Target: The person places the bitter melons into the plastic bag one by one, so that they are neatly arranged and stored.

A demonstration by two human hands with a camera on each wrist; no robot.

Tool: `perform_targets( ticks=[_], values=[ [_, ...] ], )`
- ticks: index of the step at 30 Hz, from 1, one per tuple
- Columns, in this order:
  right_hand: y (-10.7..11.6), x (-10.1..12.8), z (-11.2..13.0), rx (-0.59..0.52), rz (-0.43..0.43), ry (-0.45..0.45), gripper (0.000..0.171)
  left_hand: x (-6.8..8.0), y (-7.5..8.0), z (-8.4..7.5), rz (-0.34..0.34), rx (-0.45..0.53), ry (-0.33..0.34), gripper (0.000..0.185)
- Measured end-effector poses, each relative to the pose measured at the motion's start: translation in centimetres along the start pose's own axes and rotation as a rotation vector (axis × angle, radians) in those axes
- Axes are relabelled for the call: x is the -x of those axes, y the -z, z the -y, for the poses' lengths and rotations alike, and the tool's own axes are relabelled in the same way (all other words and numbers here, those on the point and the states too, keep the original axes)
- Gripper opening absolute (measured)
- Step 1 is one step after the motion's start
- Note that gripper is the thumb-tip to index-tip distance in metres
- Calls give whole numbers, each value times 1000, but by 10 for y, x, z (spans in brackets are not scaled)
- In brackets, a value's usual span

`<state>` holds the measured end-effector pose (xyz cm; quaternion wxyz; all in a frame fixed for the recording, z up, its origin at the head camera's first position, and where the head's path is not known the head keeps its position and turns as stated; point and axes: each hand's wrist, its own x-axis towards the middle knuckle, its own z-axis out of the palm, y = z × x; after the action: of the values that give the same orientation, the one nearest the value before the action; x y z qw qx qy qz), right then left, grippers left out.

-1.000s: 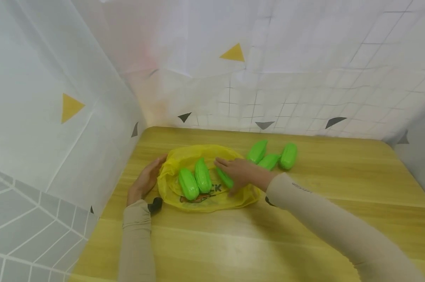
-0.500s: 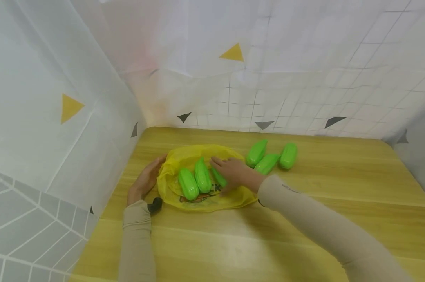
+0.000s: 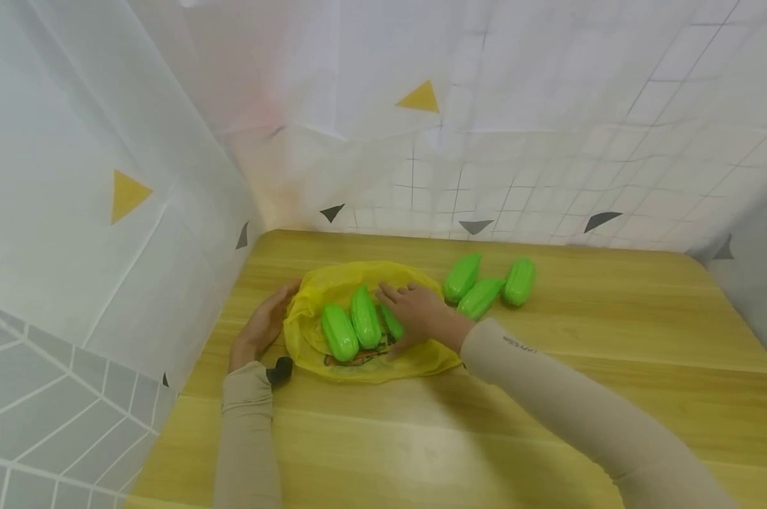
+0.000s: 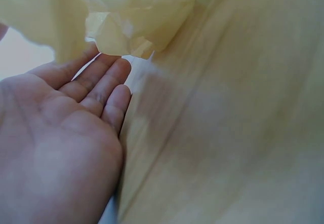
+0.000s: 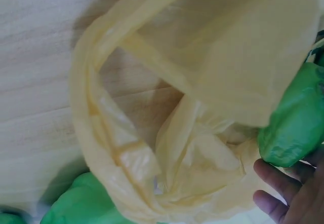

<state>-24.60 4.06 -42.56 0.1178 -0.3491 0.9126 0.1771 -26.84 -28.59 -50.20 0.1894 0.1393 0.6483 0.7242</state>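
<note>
A yellow plastic bag (image 3: 415, 366) lies on the table with its mouth spread wide. Inside it are two shiny green toy vegetables, one on the left (image 3: 341, 334) and one beside it (image 3: 366, 318). My right hand (image 3: 419, 311) is in the bag over a third green toy vegetable (image 3: 391, 324), fingers and thumb on either side of it. In the right wrist view the fingertips meet the lower end of that green toy (image 5: 291, 120). My left hand (image 3: 265, 326) touches the bag's left side with straight fingers (image 4: 114, 77), palm towards it.
Three more green toy vegetables lie to the right of the bag: one at the back (image 3: 462, 277), one in front (image 3: 481, 298) and one further right (image 3: 519, 281). White patterned sheets (image 3: 517, 162) wall in the back and left of the wooden table (image 3: 612, 332).
My right hand has shifted a short way left with the green toy vegetable, bringing it close to the two others in the bag. My left hand stays in place.
</note>
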Motion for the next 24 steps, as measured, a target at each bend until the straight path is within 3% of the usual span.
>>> perform_targets(
  ticks=[7,19,24],
  values=[
    [-1,2,2,-15,-50,21,127,1,0,1,16,12,-2,62],
    [1,6,3,-13,-65,11,120,0,-1,0,9,12,6,62],
    [5,10,1,-67,-74,6,117,2,-2,-1,0,6,11,63]
  ],
)
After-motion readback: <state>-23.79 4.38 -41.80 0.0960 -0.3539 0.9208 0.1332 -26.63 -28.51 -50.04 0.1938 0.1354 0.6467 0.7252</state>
